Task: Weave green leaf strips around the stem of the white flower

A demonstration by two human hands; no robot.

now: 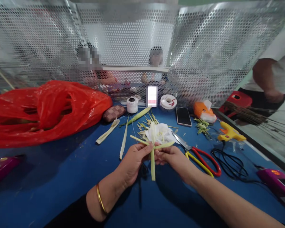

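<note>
Pale green leaf strips (pixel 153 163) cross one another in front of me, their ends sticking out up, down and to both sides. My left hand (pixel 135 158) pinches them near the crossing, thumb on top. From the other side my right hand (pixel 168 156) grips the same strips, its fingers curled just under the crossing. Beyond the hands lies crumpled white paper (pixel 162 131) with plant scraps (pixel 144 125) about it. Scissors (pixel 197 155) with one red and one yellow handle lie to the right, blades pointing toward the paper.
Loose leaf pieces (pixel 108 131) lie left of centre near a red plastic bag (pixel 49 114). A thread spool (pixel 132 105), a ribbon roll (pixel 168 102) and a phone (pixel 183 116) stand or lie farther back. A yellow glue gun (pixel 231 133) trails a black cord (pixel 230 164) at right.
</note>
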